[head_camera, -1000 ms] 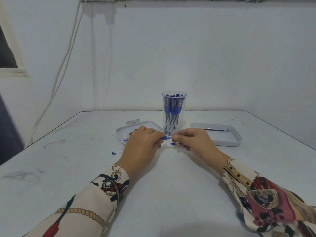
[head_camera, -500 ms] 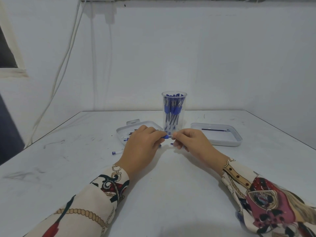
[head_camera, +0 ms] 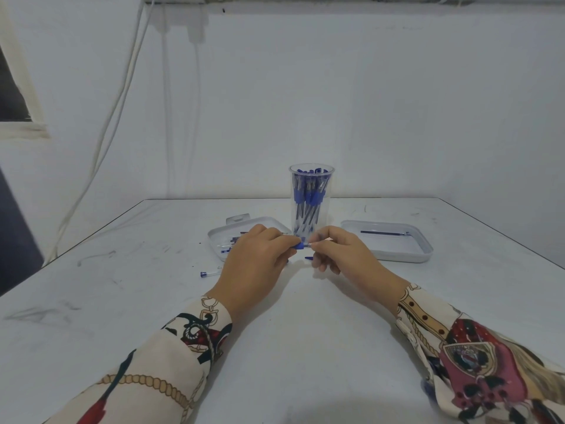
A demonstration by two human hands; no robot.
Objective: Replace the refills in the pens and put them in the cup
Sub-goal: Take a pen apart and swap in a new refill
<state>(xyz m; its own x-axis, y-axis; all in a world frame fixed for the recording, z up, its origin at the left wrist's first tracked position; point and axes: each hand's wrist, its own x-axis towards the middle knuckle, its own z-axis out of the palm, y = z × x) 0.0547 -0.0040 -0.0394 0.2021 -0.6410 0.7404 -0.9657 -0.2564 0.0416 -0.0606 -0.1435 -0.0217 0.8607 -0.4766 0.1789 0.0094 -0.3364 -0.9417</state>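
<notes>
A clear cup (head_camera: 311, 228) stands mid-table with several blue-capped pens inside. Just in front of it my left hand (head_camera: 255, 264) and my right hand (head_camera: 339, 255) meet, both pinching one blue pen (head_camera: 301, 246) held level between the fingertips; most of the pen is hidden by my fingers. A small blue piece (head_camera: 308, 257) lies on the table under my hands. The left white tray (head_camera: 217, 237) holds several pens or refills, partly hidden behind my left hand. The right white tray (head_camera: 397, 254) holds one dark refill (head_camera: 383, 232).
A loose clear pen part with a blue end (head_camera: 208, 273) lies on the table left of my left hand. White cables (head_camera: 101, 139) hang down the wall at the left. The table's left and right edges slope away near the trays.
My right hand's fingers have closed in toward the left hand and risen slightly; both hands stay in front of the cup with the pen between them.
</notes>
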